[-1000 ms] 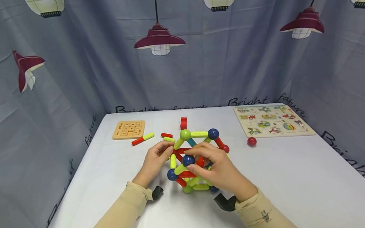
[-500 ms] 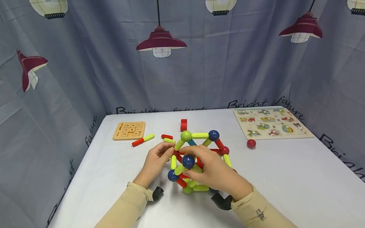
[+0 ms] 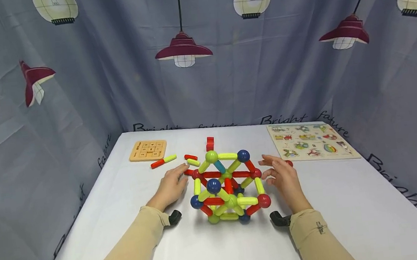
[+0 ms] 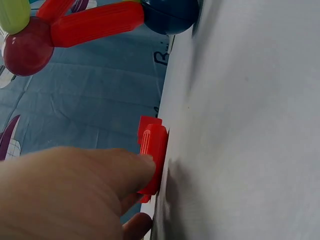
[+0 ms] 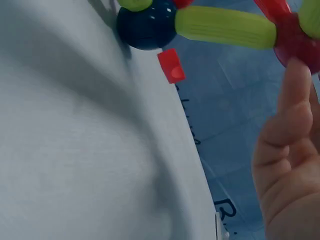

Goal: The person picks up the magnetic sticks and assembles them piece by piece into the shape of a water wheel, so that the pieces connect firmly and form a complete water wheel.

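A lattice of lime, red and teal rods joined by coloured balls [image 3: 214,186] stands on the white table in the head view. My left hand [image 3: 170,188] is beside its left side, thumb and forefinger parted about a loose red rod [image 3: 188,172]. In the left wrist view a fingertip overlaps that rod [image 4: 154,150], close to the tabletop. My right hand [image 3: 283,179] is at the lattice's right side with fingers loosely bent. One fingertip overlaps a red ball [image 5: 298,45] of the lattice in the right wrist view.
Loose rods lie at the back left: a red-and-lime pair [image 3: 164,161] and another pair [image 3: 192,161]. Behind the lattice stands a red block [image 3: 210,143]. A wooden number puzzle [image 3: 148,150] lies back left, a picture board [image 3: 313,141] back right. A loose red ball [image 3: 289,163] shows behind my right hand.
My right hand has let go of the lattice around its front blue ball and moved out to the right. My left hand has drawn slightly left, uncovering a red ball and a loose red rod.
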Action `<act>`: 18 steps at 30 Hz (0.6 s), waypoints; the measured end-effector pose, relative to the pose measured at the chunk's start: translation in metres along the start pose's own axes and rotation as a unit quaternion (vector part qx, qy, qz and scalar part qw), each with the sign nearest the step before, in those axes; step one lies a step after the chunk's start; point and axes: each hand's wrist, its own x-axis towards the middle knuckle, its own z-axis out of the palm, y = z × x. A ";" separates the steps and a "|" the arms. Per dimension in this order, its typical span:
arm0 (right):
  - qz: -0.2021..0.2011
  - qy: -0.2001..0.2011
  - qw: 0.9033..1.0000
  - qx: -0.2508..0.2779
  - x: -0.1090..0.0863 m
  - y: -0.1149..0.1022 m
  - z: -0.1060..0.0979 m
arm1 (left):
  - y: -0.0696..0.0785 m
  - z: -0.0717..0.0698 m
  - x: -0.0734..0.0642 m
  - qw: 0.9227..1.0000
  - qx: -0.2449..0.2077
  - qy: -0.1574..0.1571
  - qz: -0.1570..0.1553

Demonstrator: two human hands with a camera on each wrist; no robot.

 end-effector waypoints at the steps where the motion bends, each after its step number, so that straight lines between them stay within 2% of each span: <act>1: -0.004 -0.030 1.000 -0.007 0.000 0.005 0.001 | -0.002 0.001 -0.001 1.000 0.015 -0.013 0.005; 3: -0.030 -0.047 0.998 -0.019 -0.001 0.011 0.004 | -0.002 0.002 -0.001 1.000 0.026 -0.008 0.017; 5: -0.042 -0.044 0.997 -0.038 -0.002 0.014 0.007 | -0.002 0.003 -0.002 0.999 0.030 0.005 0.017; 9: -0.039 -0.037 0.997 -0.057 -0.003 0.017 0.007 | 0.003 0.003 -0.002 0.999 0.040 0.019 0.007; 12: -0.032 -0.037 0.997 -0.054 -0.003 0.018 0.005 | 0.009 0.001 -0.001 0.999 0.025 0.040 -0.003; 15: -0.028 -0.036 0.997 -0.054 -0.004 0.020 0.003 | 0.019 -0.006 -0.003 0.994 -0.027 0.108 -0.004; 17: -0.032 -0.039 0.997 -0.052 -0.004 0.020 0.003 | 0.033 -0.017 -0.008 0.983 -0.080 0.167 0.012; 18: -0.033 -0.041 0.997 -0.050 -0.004 0.021 0.003 | 0.044 -0.025 -0.014 0.975 -0.102 0.195 0.031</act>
